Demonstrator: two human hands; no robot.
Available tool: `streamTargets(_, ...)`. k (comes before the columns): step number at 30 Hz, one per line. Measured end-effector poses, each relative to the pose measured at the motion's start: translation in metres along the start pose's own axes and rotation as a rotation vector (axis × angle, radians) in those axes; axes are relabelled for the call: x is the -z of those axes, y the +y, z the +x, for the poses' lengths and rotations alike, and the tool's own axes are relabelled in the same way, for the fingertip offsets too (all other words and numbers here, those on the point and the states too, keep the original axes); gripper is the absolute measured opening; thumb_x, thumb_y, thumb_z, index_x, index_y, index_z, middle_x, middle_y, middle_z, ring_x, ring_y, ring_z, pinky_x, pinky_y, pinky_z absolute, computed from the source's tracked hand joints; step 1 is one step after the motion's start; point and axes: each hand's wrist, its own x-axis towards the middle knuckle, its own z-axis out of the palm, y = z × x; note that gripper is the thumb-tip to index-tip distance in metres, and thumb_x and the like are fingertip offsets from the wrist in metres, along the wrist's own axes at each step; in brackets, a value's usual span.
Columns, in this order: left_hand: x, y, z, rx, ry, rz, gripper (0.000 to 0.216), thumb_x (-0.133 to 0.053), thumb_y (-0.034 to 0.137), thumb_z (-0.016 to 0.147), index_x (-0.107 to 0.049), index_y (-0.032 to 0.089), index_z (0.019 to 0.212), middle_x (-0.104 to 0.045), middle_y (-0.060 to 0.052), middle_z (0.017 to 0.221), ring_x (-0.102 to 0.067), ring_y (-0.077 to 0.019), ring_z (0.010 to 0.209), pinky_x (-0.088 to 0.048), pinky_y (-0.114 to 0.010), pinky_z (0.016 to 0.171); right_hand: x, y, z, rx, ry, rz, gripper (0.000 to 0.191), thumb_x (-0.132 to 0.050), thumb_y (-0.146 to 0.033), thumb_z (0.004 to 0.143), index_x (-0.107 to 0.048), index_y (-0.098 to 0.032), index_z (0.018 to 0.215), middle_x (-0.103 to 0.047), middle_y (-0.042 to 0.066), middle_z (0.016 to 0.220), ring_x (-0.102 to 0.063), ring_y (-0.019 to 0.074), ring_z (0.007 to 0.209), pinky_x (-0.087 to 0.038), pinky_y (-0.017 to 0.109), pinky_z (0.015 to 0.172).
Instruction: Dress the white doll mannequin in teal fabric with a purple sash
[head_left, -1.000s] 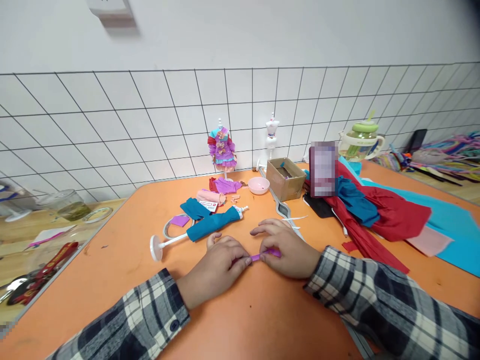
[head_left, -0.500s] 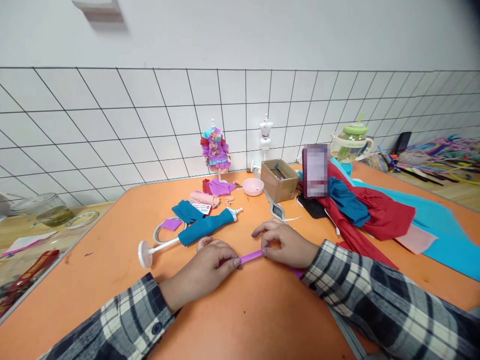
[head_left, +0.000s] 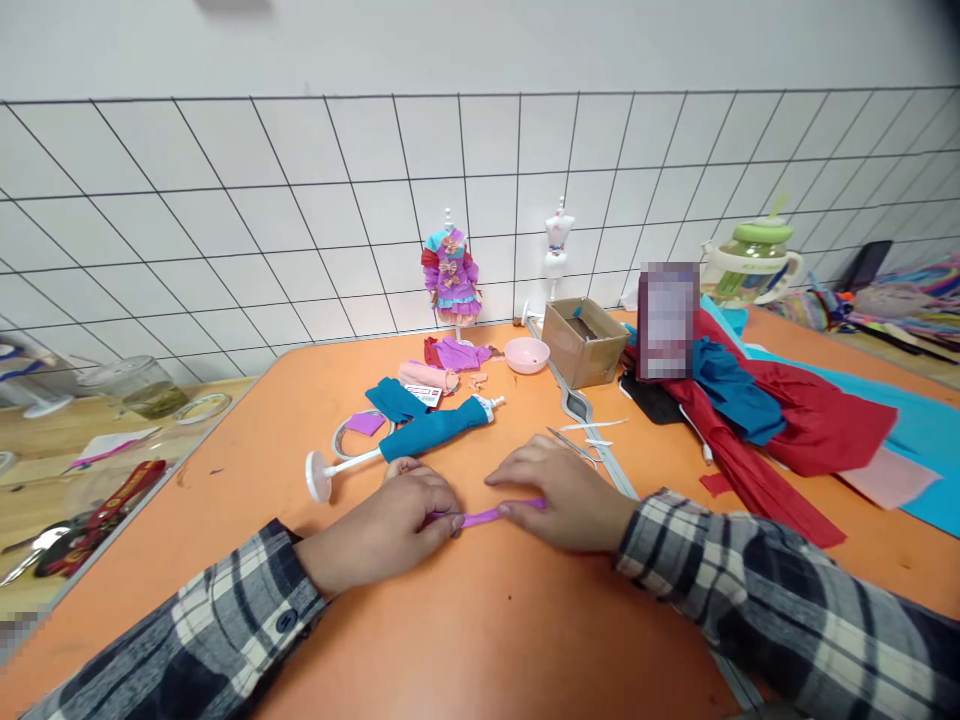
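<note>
Both hands rest on the orange table (head_left: 480,640) and pinch a narrow purple strip (head_left: 480,517) of cloth stretched between them. My left hand (head_left: 390,520) grips its left end with curled fingers. My right hand (head_left: 559,490) holds its right end between thumb and fingers. Just beyond my left hand lies a small doll mannequin wrapped in teal cloth (head_left: 431,430) on a white stand (head_left: 319,478), tipped on its side. Thin metal scissors (head_left: 571,446) lie just past my right hand.
A dressed doll mannequin (head_left: 451,275) and a bare white one (head_left: 558,243) stand by the wire grid wall. A pink bowl (head_left: 526,354), a cardboard box (head_left: 585,343), red and teal cloth (head_left: 772,420) and a green-lidded pitcher (head_left: 750,262) fill the right. A glass jar (head_left: 142,388) sits left.
The hands stay pinched on the purple strip, which now sags a little between them. The view has shifted slightly, so the table's things sit a little to the right.
</note>
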Motion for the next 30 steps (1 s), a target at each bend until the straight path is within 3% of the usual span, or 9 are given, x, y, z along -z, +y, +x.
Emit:
streamTargets(7, 0.001, 0.001, -0.001, -0.003, -0.002, -0.077, 0.020, -0.051, 0.023, 0.092, -0.067, 0.020, 0.078, -0.072, 0.001, 0.084, -0.062, -0.0151, 0.086, -0.034, -0.032, 0.090, -0.023, -0.010, 0.024, -0.065, -0.079, 0.104, 0.011, -0.067, -0.024, 0.080, -0.076, -0.027, 0.085, -0.075, -0.004, 0.080, -0.060, 0.0172, 0.082, -0.040, 0.031, 0.078)
streamTargets(12, -0.002, 0.000, 0.000, -0.013, 0.031, -0.057, 0.023, -0.051, 0.024, 0.092, -0.067, 0.020, 0.077, -0.072, 0.001, 0.081, -0.063, -0.0150, 0.083, -0.036, -0.031, 0.089, -0.023, -0.006, 0.022, -0.046, -0.080, 0.171, 0.013, -0.067, -0.029, 0.083, -0.076, -0.026, 0.091, -0.076, -0.002, 0.089, -0.062, 0.0170, 0.087, -0.041, 0.030, 0.082)
streamTargets(15, 0.000, 0.001, 0.000, -0.007, 0.028, -0.025, 0.025, -0.050, 0.028, 0.094, -0.068, 0.021, 0.077, -0.071, 0.001, 0.079, -0.063, -0.0150, 0.081, -0.038, -0.031, 0.088, -0.025, -0.004, 0.021, -0.070, -0.120, 0.155, 0.014, -0.065, -0.023, 0.081, -0.077, -0.027, 0.089, -0.076, -0.003, 0.083, -0.063, 0.0156, 0.081, -0.041, 0.029, 0.079)
streamTargets(17, 0.005, 0.002, -0.002, 0.038, 0.046, 0.019, 0.022, -0.055, 0.037, 0.092, -0.070, 0.022, 0.087, -0.072, 0.000, 0.087, -0.064, -0.0175, 0.087, -0.041, -0.031, 0.086, -0.026, -0.003, 0.021, -0.093, -0.147, 0.165, 0.018, -0.062, -0.019, 0.081, -0.077, -0.026, 0.088, -0.076, -0.004, 0.082, -0.063, 0.0144, 0.078, -0.042, 0.027, 0.076)
streamTargets(20, 0.011, 0.000, -0.005, 0.089, 0.124, 0.073, 0.034, -0.064, 0.050, 0.084, -0.069, 0.023, 0.104, -0.069, -0.005, 0.107, -0.063, -0.0220, 0.099, -0.045, -0.031, 0.084, -0.025, -0.005, 0.020, -0.087, -0.142, 0.133, 0.019, -0.061, -0.018, 0.081, -0.077, -0.025, 0.089, -0.076, -0.003, 0.084, -0.063, 0.0152, 0.081, -0.041, 0.028, 0.077)
streamTargets(22, 0.011, -0.003, -0.006, 0.068, 0.136, 0.073, 0.031, -0.064, 0.045, 0.085, -0.069, 0.023, 0.106, -0.068, -0.004, 0.109, -0.063, -0.0210, 0.101, -0.046, -0.031, 0.086, -0.024, -0.007, 0.019, -0.063, -0.120, 0.076, 0.018, -0.062, -0.018, 0.081, -0.077, -0.025, 0.087, -0.075, -0.002, 0.083, -0.062, 0.0168, 0.083, -0.040, 0.030, 0.079)
streamTargets(26, 0.000, -0.004, -0.004, 0.005, 0.113, 0.095, 0.014, -0.063, 0.027, 0.086, -0.071, 0.024, 0.096, -0.072, -0.001, 0.095, -0.064, -0.0190, 0.093, -0.045, -0.031, 0.084, -0.023, -0.009, 0.017, -0.020, -0.098, 0.021, 0.016, -0.063, -0.018, 0.082, -0.075, -0.025, 0.087, -0.074, -0.002, 0.082, -0.060, 0.0169, 0.082, -0.038, 0.031, 0.079)
streamTargets(30, -0.007, -0.001, -0.003, -0.033, 0.123, 0.136, 0.016, -0.057, 0.015, 0.085, -0.071, 0.023, 0.087, -0.073, 0.000, 0.083, -0.064, -0.0180, 0.083, -0.044, -0.031, 0.076, -0.025, -0.006, 0.015, 0.004, -0.084, -0.007, 0.014, -0.063, -0.017, 0.082, -0.075, -0.023, 0.087, -0.073, 0.000, 0.082, -0.058, 0.0167, 0.081, -0.038, 0.030, 0.077)
